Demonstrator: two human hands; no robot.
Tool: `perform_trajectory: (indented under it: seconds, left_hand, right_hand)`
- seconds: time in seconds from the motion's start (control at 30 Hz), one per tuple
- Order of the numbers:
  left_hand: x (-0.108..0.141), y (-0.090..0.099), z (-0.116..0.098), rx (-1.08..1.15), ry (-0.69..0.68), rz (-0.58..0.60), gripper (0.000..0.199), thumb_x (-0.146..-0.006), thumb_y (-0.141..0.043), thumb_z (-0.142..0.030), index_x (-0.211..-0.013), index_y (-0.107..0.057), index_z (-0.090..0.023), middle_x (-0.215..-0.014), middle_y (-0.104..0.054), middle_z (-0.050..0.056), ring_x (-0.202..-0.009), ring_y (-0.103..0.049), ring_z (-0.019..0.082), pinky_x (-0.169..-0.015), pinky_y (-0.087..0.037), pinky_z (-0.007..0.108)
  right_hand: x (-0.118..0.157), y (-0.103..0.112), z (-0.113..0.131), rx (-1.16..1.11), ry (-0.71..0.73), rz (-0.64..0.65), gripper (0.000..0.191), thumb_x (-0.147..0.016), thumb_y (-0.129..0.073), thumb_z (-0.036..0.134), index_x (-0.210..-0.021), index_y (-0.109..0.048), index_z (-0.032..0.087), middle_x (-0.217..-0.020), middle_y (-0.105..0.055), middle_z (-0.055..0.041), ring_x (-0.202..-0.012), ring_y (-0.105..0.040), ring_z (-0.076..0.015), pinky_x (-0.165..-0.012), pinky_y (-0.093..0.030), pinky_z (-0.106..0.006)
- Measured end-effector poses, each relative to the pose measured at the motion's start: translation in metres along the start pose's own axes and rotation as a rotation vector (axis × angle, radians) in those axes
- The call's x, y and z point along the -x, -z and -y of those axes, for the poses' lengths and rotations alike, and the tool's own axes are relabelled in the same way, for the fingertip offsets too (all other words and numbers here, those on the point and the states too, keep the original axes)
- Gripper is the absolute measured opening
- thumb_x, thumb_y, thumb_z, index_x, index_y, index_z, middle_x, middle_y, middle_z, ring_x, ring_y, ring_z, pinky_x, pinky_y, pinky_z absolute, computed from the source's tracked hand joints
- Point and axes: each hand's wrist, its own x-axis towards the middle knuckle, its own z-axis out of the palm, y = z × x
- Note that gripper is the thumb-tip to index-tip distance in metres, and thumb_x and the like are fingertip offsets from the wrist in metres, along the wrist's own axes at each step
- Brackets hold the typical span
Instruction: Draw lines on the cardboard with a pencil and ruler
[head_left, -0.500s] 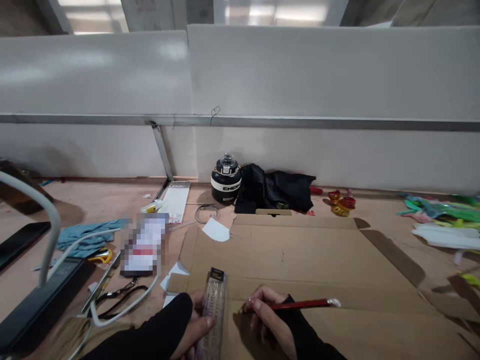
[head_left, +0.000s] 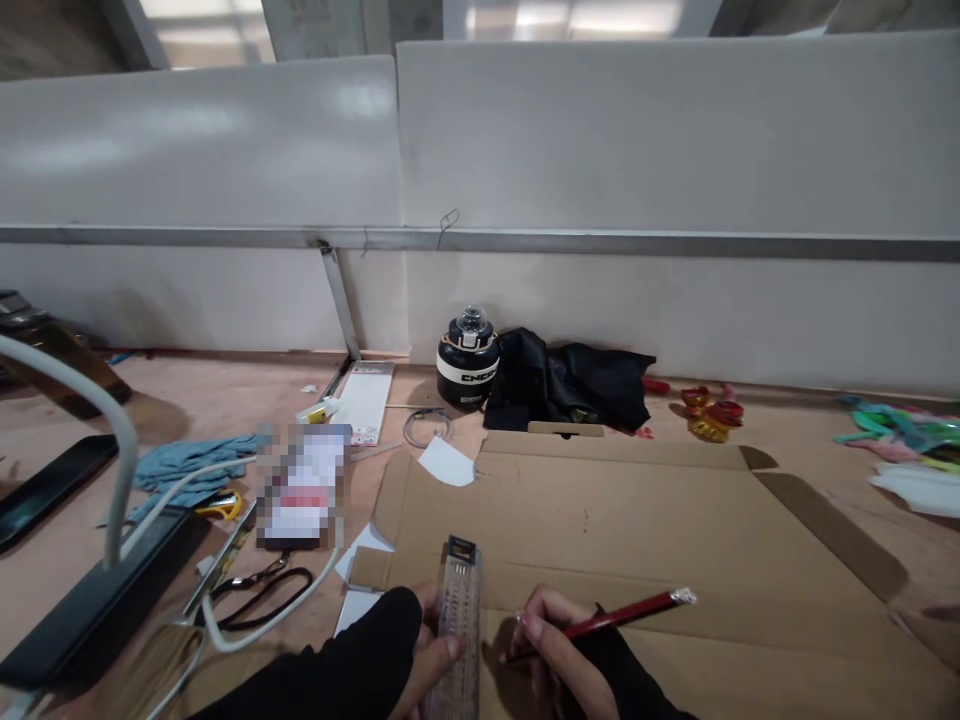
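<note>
My left hand (head_left: 437,650), in a black sleeve, is closed around the side of a long clear plastic ruler-like piece (head_left: 459,610) with rows of marks and a black end. Its thumb lies on top. The piece stands out over a flattened brown cardboard sheet (head_left: 615,510). To the right, my right hand (head_left: 562,645) pinches a dark red pencil (head_left: 626,613). The pencil's silvery back end points up and to the right. Its tip is low beside the fingers, close to the cardboard; whether it touches I cannot tell.
A phone (head_left: 304,490) with a blurred screen, blue gloves (head_left: 191,468), a yellow cutter (head_left: 223,504) and a black power strip (head_left: 112,590) with white cables lie left. A black bottle (head_left: 467,370) and black bag (head_left: 574,380) stand behind the cardboard. Coloured scraps (head_left: 911,430) lie right.
The whole view has shifted, so the bench things sit further right. The pencil's back end has tilted up. Both hands keep their hold.
</note>
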Motion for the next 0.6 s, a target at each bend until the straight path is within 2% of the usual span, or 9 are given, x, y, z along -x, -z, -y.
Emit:
perform_trajectory:
  seconds: [0.13,0.3,0.43,0.6]
  left_hand:
    - [0.006,0.006,0.003,-0.025,-0.019,-0.026,0.049,-0.076,-0.051,-0.056,-0.107,-0.05,-0.018,-0.047,-0.049,-0.003,-0.029,-0.035,0.004,-0.029,-0.027,0.01]
    - [0.012,0.016,0.0,-0.085,0.07,-0.019,0.046,-0.081,-0.045,-0.053,-0.111,-0.05,-0.018,-0.044,-0.05,-0.002,-0.028,-0.036,0.005,-0.03,-0.03,0.011]
    - [0.008,0.015,0.007,-0.127,0.037,-0.037,0.051,-0.079,-0.042,-0.059,-0.106,-0.053,-0.017,-0.047,-0.054,0.001,-0.03,-0.04,0.007,-0.029,-0.03,0.012]
    - [0.007,0.012,0.007,-0.044,0.002,-0.044,0.054,-0.077,-0.044,-0.061,-0.109,-0.052,-0.017,-0.042,-0.049,-0.002,-0.028,-0.036,0.006,-0.029,-0.029,0.013]
  right_hand:
    - [-0.001,0.0,-0.002,0.003,-0.025,0.011,0.052,-0.074,-0.039,0.067,-0.064,-0.049,0.017,-0.038,-0.051,0.0033,-0.028,-0.037,-0.0047,-0.031,-0.022,-0.016]
    - [0.0,-0.001,0.0,-0.039,-0.02,0.005,0.05,-0.073,-0.043,0.066,-0.064,-0.05,0.017,-0.038,-0.052,0.003,-0.028,-0.038,-0.0047,-0.031,-0.022,-0.015]
    - [0.0,-0.002,0.001,-0.063,-0.007,-0.018,0.049,-0.073,-0.045,0.064,-0.062,-0.05,0.017,-0.038,-0.052,0.003,-0.029,-0.039,-0.0051,-0.032,-0.024,-0.016]
    - [0.0,-0.002,0.0,-0.024,-0.001,-0.025,0.049,-0.074,-0.044,0.063,-0.063,-0.052,0.017,-0.038,-0.053,0.0028,-0.029,-0.04,-0.0057,-0.032,-0.024,-0.017]
